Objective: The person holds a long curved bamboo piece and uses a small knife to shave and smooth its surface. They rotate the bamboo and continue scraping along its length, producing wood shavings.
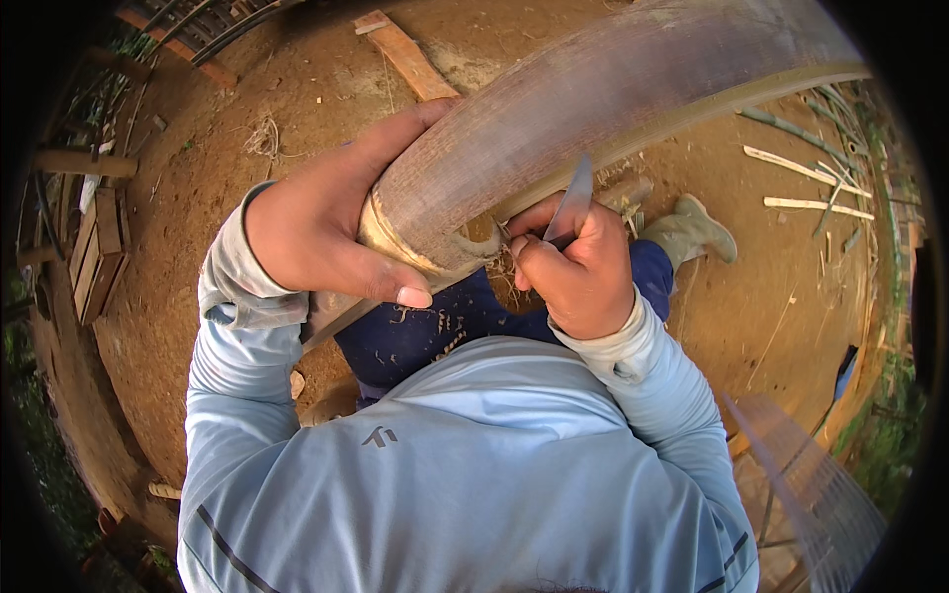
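Observation:
A thick grey-brown bamboo tube (554, 124) slants from the middle of the view up to the upper right. Its near end has a pale, shaved rim and an opening cut into it. My left hand (326, 217) is wrapped over that end, thumb along the rim. In my closed right hand (583, 267) is a knife (571, 206), its short blade pointing up beside the tube's lower edge. The fist sits close against the opening; its fingers partly hide the knife's handle. Thin shavings cling around the opening and to my dark blue trousers (425, 331).
Below the tube a boot (694, 232) rests on the brown dirt floor. Pale split strips (816, 206) and green bamboo poles (801, 131) lie at the right. A wooden board (405, 54) is at the far side, and a wooden crate (97, 252) stands at the left.

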`<state>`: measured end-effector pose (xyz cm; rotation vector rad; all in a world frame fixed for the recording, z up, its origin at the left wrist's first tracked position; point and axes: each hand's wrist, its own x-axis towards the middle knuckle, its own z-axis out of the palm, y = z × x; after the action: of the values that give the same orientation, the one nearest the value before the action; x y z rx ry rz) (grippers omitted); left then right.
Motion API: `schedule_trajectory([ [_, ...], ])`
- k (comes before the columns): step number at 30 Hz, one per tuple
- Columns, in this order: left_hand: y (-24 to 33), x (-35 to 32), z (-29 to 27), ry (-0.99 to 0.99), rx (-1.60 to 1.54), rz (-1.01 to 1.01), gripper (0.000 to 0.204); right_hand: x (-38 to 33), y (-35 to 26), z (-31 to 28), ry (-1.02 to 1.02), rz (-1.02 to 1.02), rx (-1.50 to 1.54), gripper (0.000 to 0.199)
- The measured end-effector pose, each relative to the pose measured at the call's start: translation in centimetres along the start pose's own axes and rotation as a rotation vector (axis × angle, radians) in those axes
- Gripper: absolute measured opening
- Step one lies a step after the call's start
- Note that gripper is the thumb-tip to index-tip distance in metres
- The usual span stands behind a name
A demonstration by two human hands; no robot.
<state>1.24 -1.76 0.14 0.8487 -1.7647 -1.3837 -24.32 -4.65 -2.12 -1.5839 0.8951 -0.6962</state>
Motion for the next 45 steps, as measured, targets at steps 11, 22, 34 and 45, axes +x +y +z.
schedule_trajectory([
  [11, -0.5, -0.1, -0.1, -0.034, -0.019, 0.026, 0.118, 1.3, 2.0, -1.5, -0.219, -0.118, 0.043, 0.008],
  [22, -0.4, -0.1, -1.1, -0.052, 0.011, -0.039, 0.119, -0.8, 6.4, -8.1, 0.061, 0.078, -0.196, 0.016],
  [34, -0.2, -0.4, -0.3, -0.005, 0.043, -0.037, 0.119, -2.3, 3.8, -2.8, -0.102, -0.003, 0.050, 0.023],
  [45, -0.1, -0.3, -0.6, -0.016, 0.124, -0.012, 0.119, -2.9, 2.9, -2.6, -0.017, -0.171, -0.194, 0.018],
])
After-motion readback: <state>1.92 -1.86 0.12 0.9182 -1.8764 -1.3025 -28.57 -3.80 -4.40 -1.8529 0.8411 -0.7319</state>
